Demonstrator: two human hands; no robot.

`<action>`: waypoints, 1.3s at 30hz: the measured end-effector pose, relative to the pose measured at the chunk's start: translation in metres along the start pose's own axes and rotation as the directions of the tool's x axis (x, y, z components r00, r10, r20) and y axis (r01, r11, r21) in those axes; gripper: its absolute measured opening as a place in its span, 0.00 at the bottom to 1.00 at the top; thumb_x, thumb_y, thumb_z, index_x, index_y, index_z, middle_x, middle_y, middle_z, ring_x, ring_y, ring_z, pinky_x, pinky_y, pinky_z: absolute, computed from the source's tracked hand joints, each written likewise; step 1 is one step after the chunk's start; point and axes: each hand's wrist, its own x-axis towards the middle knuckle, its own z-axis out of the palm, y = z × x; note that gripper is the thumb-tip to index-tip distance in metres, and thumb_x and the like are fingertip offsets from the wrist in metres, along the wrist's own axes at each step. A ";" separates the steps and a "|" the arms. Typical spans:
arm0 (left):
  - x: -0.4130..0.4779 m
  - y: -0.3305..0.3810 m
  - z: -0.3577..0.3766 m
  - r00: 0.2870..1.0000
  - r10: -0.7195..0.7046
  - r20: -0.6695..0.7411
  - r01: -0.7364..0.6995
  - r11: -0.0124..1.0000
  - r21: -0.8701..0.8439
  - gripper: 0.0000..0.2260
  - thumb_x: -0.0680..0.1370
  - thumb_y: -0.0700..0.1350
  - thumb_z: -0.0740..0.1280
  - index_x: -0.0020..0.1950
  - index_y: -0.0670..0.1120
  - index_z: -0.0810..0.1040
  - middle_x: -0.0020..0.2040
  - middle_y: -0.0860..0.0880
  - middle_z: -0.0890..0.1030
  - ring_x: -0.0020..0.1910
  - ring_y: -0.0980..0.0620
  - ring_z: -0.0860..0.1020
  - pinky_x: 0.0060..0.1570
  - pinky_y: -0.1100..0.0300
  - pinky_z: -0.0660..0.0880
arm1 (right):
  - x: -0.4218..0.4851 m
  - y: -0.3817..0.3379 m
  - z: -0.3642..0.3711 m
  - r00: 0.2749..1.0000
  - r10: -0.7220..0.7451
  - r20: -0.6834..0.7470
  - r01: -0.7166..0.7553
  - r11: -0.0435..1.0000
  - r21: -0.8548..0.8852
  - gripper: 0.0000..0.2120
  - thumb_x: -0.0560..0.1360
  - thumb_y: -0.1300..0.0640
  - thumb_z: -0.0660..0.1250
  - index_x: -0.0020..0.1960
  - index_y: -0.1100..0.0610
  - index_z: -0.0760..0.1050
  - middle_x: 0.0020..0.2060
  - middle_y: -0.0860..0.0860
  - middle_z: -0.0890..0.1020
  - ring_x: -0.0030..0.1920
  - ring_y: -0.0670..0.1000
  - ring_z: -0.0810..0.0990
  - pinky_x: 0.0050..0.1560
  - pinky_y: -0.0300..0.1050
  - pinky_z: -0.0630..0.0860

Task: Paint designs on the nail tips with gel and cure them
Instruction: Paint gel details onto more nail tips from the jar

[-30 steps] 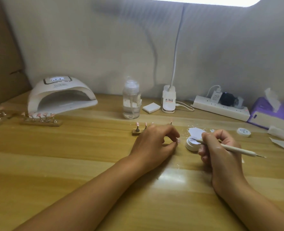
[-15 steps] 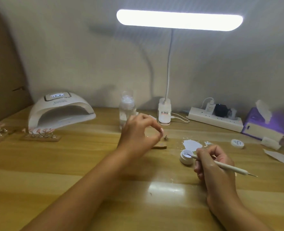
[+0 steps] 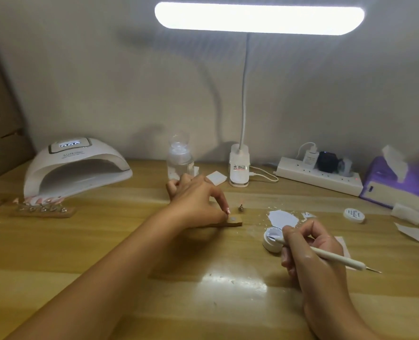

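Note:
A small wooden nail-tip holder (image 3: 234,221) lies mid-table with a bare metal disc on top and one small stand (image 3: 240,207) just behind it. My left hand (image 3: 196,200) curls down over the holder's left part. Its index tip touches beside the disc and its thumb is hidden. My right hand (image 3: 309,253) grips a white dotting pen (image 3: 331,255) whose front end dips into an open white gel pot (image 3: 271,239). A white curing lamp (image 3: 75,165) stands at the far left. In front of it, a second holder (image 3: 44,209) carries several pink nail tips.
A paper scrap smeared with pale gel (image 3: 282,218) lies behind the pot, and the pot's lid (image 3: 354,215) sits to the right. Along the wall stand a clear bottle (image 3: 180,158), the desk lamp's base (image 3: 239,168), a power strip (image 3: 319,176) and a purple tissue box (image 3: 397,182).
My left hand rose from the table with thumb and index pinched, then came back down onto the wooden holder. My right hand stayed at the gel pot with the pen.

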 end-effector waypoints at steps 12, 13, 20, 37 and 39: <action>-0.012 -0.038 -0.011 0.990 0.139 0.034 -0.143 0.967 0.210 0.24 0.66 0.69 0.67 0.60 0.63 0.73 0.53 0.61 0.67 0.57 0.57 0.59 0.55 0.58 0.49 | -0.001 -0.005 0.000 1.000 -0.002 0.005 0.002 1.000 -0.024 0.21 0.77 0.64 0.67 0.27 0.50 0.70 0.20 0.53 0.71 0.20 0.43 0.66 0.19 0.33 0.62; -0.016 -0.047 -0.013 0.992 0.113 0.054 -0.122 0.967 0.225 0.25 0.66 0.70 0.67 0.60 0.63 0.73 0.53 0.61 0.68 0.57 0.57 0.60 0.55 0.58 0.50 | -0.002 -0.005 0.001 1.000 0.000 0.006 0.000 1.000 -0.017 0.21 0.77 0.64 0.67 0.28 0.51 0.70 0.20 0.53 0.71 0.20 0.43 0.66 0.19 0.33 0.62; -0.025 -0.064 -0.010 0.997 0.081 -0.012 -0.081 0.996 0.031 0.11 0.70 0.61 0.71 0.49 0.60 0.78 0.46 0.65 0.75 0.55 0.58 0.70 0.55 0.56 0.57 | -0.001 -0.004 -0.001 1.000 -0.009 0.010 0.009 0.999 -0.032 0.21 0.77 0.63 0.67 0.27 0.51 0.70 0.20 0.51 0.72 0.20 0.43 0.66 0.19 0.33 0.62; -0.025 -0.070 -0.004 0.952 0.248 -0.182 -0.236 0.968 0.083 0.07 0.70 0.58 0.69 0.46 0.61 0.75 0.45 0.62 0.76 0.48 0.63 0.71 0.57 0.59 0.57 | -0.001 -0.003 -0.003 0.999 -0.018 0.032 0.019 0.999 -0.031 0.22 0.78 0.63 0.67 0.27 0.49 0.71 0.20 0.51 0.72 0.20 0.43 0.67 0.20 0.32 0.62; -0.026 -0.071 -0.004 0.939 0.282 -0.195 -0.263 0.958 0.117 0.08 0.70 0.58 0.69 0.46 0.61 0.74 0.45 0.62 0.75 0.49 0.63 0.70 0.58 0.59 0.57 | -0.001 -0.003 -0.003 0.999 -0.020 0.039 0.021 0.999 -0.035 0.21 0.78 0.62 0.67 0.28 0.49 0.71 0.20 0.52 0.72 0.20 0.43 0.66 0.20 0.33 0.63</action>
